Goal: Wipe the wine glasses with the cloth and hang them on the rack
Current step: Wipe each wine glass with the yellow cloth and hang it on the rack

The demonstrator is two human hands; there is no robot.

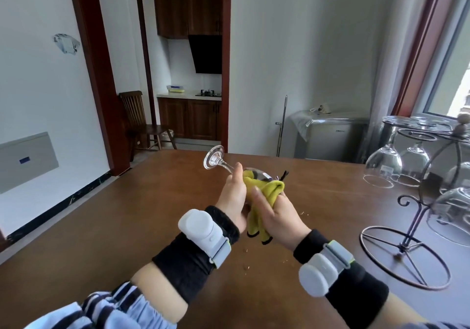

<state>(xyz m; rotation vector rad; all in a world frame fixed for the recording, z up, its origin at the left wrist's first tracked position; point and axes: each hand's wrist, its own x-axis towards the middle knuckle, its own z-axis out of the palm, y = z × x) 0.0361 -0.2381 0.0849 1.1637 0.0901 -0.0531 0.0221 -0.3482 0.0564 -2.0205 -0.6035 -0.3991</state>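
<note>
My left hand (232, 196) grips a clear wine glass (216, 159) near the top of its stem, above the middle of the table. The glass lies tilted, its round foot pointing up and to the far left. Its bowl is mostly hidden under a yellow cloth (264, 191). My right hand (277, 217) holds that cloth, bunched around the bowl, with the cloth's tail hanging below the hands. At the right stands a dark metal rack (417, 217) with several glasses (382, 166) hanging upside down from its top rings.
The brown wooden table (127, 227) spreads under both hands, with a few small crumbs near my wrists. The rack's ring base (404, 255) sits near the table's right side. Behind the table are a small grey appliance (330, 135), a mop handle (282, 125) and a wooden chair (142, 122).
</note>
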